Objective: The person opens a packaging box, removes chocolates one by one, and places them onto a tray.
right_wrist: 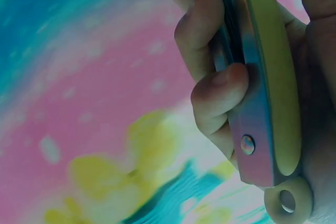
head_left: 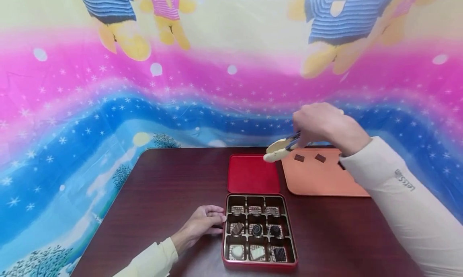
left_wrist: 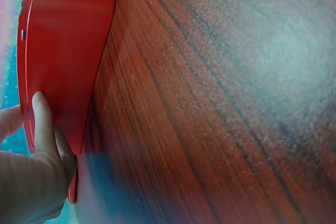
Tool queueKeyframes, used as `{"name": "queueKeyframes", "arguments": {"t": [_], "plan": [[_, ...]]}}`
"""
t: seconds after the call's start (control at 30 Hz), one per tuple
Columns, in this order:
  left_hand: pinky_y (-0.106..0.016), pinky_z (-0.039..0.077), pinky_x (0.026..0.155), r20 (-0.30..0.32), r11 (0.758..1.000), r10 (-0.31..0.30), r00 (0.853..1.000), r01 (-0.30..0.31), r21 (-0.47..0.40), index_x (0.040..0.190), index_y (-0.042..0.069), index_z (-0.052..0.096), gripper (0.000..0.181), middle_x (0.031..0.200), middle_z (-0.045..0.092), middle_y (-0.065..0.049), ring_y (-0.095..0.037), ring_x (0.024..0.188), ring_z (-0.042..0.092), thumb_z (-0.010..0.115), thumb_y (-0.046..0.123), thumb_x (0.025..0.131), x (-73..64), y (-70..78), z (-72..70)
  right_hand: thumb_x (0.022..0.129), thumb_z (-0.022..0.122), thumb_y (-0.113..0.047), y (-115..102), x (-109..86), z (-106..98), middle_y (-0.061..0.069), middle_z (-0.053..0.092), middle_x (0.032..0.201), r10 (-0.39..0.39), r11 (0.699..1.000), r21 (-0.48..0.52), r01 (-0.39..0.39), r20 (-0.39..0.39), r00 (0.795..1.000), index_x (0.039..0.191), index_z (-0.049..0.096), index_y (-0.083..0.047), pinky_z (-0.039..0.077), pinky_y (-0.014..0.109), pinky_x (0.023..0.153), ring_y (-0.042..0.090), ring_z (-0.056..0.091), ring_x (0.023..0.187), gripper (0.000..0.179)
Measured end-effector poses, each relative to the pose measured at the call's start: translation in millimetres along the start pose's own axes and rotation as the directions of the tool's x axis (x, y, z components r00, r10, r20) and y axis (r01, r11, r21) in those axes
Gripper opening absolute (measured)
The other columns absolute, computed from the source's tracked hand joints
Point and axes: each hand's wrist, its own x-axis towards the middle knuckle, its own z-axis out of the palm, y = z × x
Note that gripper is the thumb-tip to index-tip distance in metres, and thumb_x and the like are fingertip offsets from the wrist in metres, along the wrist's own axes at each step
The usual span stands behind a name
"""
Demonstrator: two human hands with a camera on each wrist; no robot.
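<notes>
A red tin [head_left: 296, 245] with a divided gold tray stands open on the table, chocolates in its middle and front rows. The back row shows only patterned liners. My left hand [head_left: 203, 222] rests its extended fingers against the tin's left side; the left wrist view shows a fingertip on the red wall [left_wrist: 65, 51]. My right hand [head_left: 322, 122] grips a pair of tongs [right_wrist: 257, 93] with metallic handles, fingers curled round them. The cream tong tips [head_left: 276, 150] hang slightly apart above the lid's back right corner, and I see no chocolate between them.
A flat red lid [head_left: 253, 174] lies behind the tin. To its right, an orange mat [head_left: 318, 180] carries dark chocolate pieces [head_left: 320, 158], one partly hidden by the right sleeve. A patterned cloth [head_left: 217, 88] hangs behind the dark wooden table [head_left: 173, 176].
</notes>
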Motion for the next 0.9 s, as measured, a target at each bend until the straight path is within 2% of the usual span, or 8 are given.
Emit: {"name": "queueKeyframes", "arguments": {"t": [0.07,0.2,0.3,0.4,0.5,0.57,0.7,0.9], "plan": [[-0.037,0.064,0.079,-0.002,1.000,-0.001,1.000,0.001,0.002,0.125,-0.015,0.051,0.047,0.104,0.067,-0.014,-0.017,0.087,0.066,0.069,0.005,0.087,-0.4,0.0,-0.4,0.076,0.085,-0.023,19.5,-0.8,4.9,-0.004,0.056,0.065,0.040,0.999,0.015,-0.040,0.011,0.999,0.068,0.068,-0.020,0.040,0.031,0.055,0.016,0.045,0.063,0.019],[-0.037,0.064,0.079,-0.005,1.000,-0.001,1.000,0.001,0.003,0.126,-0.016,0.050,0.048,0.104,0.067,-0.014,-0.017,0.086,0.066,0.069,0.005,0.087,-2.2,-0.1,-0.8,0.079,0.083,-0.029,57.2,0.0,20.3,-0.004,0.047,0.062,0.122,0.992,0.023,-0.123,0.043,0.992,0.065,0.063,-0.018,0.040,0.034,0.055,0.016,0.040,0.061,0.026],[-0.037,0.064,0.078,-0.008,1.000,-0.002,1.000,0.002,0.002,0.126,-0.016,0.050,0.048,0.105,0.066,-0.015,-0.016,0.086,0.066,0.068,0.004,0.087,-3.1,-0.2,-1.1,0.080,0.081,-0.029,82.9,0.5,33.3,-0.001,0.047,0.064,0.176,0.984,0.023,-0.178,0.087,0.981,0.067,0.062,-0.016,0.044,0.039,0.056,0.018,0.043,0.061,0.026],[-0.037,0.064,0.079,-0.008,1.000,0.000,1.000,0.000,-0.002,0.127,-0.016,0.050,0.048,0.107,0.066,-0.015,-0.017,0.088,0.066,0.069,0.005,0.088,-2.7,-0.1,-1.4,0.079,0.082,-0.030,107.5,-0.9,45.6,0.004,0.060,0.077,0.231,0.971,0.029,-0.237,0.140,0.963,0.076,0.066,-0.014,0.053,0.056,0.062,0.026,0.057,0.070,0.023],[-0.038,0.063,0.080,-0.004,1.000,0.005,1.000,-0.005,-0.001,0.126,-0.016,0.050,0.048,0.108,0.066,-0.017,-0.017,0.089,0.066,0.069,0.005,0.088,-1.7,-0.1,-1.3,0.079,0.082,-0.031,129.9,-3.5,59.8,0.007,0.063,0.083,0.261,0.961,0.048,-0.273,0.178,0.949,0.080,0.067,-0.012,0.052,0.067,0.064,0.030,0.061,0.075,0.025],[-0.038,0.063,0.080,-0.007,1.000,0.004,1.000,-0.004,0.001,0.126,-0.016,0.050,0.047,0.108,0.066,-0.017,-0.017,0.089,0.066,0.069,0.005,0.088,-1.4,0.0,-1.3,0.079,0.082,-0.030,142.5,-4.8,69.3,0.007,0.062,0.083,0.275,0.955,0.060,-0.290,0.182,0.944,0.080,0.065,-0.011,0.052,0.068,0.063,0.030,0.061,0.075,0.025],[-0.038,0.064,0.079,-0.008,1.000,-0.002,1.000,0.002,-0.002,0.126,-0.015,0.050,0.047,0.107,0.066,-0.016,-0.017,0.088,0.066,0.069,0.005,0.088,-1.6,0.0,-1.4,0.078,0.081,-0.025,162.6,-9.4,87.4,0.008,0.058,0.077,0.281,0.953,0.071,-0.295,0.168,0.945,0.076,0.063,-0.011,0.052,0.057,0.057,0.027,0.057,0.070,0.023],[-0.037,0.064,0.078,0.001,1.000,-0.005,1.000,0.005,-0.007,0.126,-0.016,0.049,0.047,0.103,0.066,-0.015,-0.017,0.086,0.066,0.068,0.004,0.088,-3.6,-0.5,-0.9,0.080,0.082,-0.032,180.4,-15.0,110.2,0.016,0.064,0.087,0.321,0.941,0.048,-0.336,0.196,0.927,0.083,0.065,-0.007,0.051,0.071,0.063,0.037,0.061,0.076,0.031]]}}
